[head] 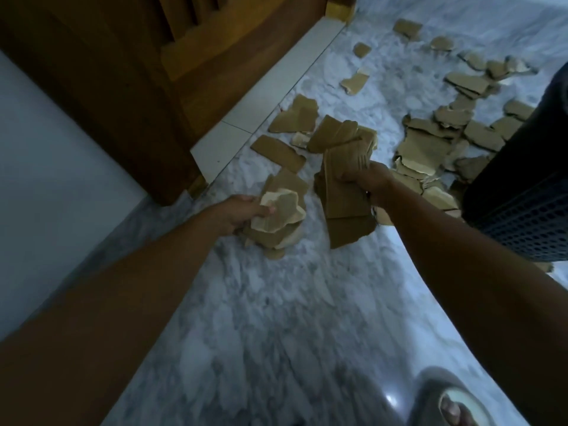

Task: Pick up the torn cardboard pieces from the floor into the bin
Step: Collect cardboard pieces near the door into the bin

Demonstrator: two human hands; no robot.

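Observation:
My left hand (238, 210) grips a small stack of torn cardboard pieces (276, 219) just above the marble floor. My right hand (368, 179) holds a thicker bundle of long cardboard strips (341, 186), raised and tilted, left of the bin. The dark perforated bin (522, 192) stands at the right edge; its opening is out of view. Several loose torn pieces (430, 149) lie scattered on the floor beyond my hands, up to the far right. Other pieces (295, 118) lie near the door sill.
A wooden door (123, 72) and its white sill (261, 96) run along the left. A pale wall (46, 179) is at the far left. My foot in a sandal (455, 407) shows at the bottom right. White marble floor (276, 318) spreads below my arms.

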